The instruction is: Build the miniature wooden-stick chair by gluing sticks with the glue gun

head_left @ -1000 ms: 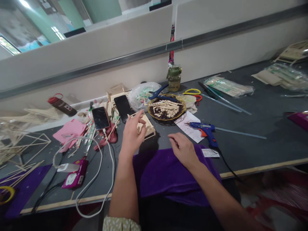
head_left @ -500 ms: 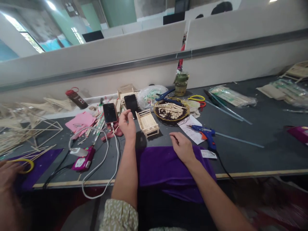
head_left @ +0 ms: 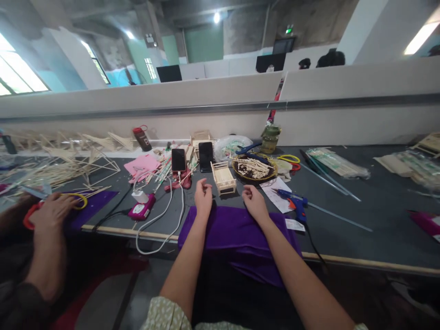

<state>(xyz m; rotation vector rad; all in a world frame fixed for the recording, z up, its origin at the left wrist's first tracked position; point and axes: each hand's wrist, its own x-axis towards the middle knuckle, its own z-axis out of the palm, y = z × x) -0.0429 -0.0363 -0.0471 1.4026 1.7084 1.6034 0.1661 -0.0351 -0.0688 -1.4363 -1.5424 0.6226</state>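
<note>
My left hand (head_left: 204, 196) rests just left of a small bed-shaped model built of wooden sticks (head_left: 224, 177), its fingers loosely bent and slightly apart with nothing visible in them. To the model's right, my right hand (head_left: 254, 200) hovers at or rests on the far edge of a folded purple cloth (head_left: 233, 231). Its fingers are loosely curled, a gap shows at the thumb, and I see nothing held. The model stands upright on the grey table, apart from both hands. Beyond my right hand lies a blue glue gun (head_left: 298, 206) on a sheet of white paper (head_left: 275, 195).
A round tray (head_left: 275, 175) of cut sticks, pliers (head_left: 249, 147) and a green jar (head_left: 270, 139) stand behind. Two phones, a white cable (head_left: 168, 215) and a purple power strip (head_left: 141, 208) lie left. Further left, another person's hand (head_left: 55, 213) is at scissors (head_left: 34, 215).
My view has tilted up and shifted left. My left hand has drawn back from beside the phones toward the purple cloth, its fingers more bent. My right hand and the stick model stay about as they were.
</note>
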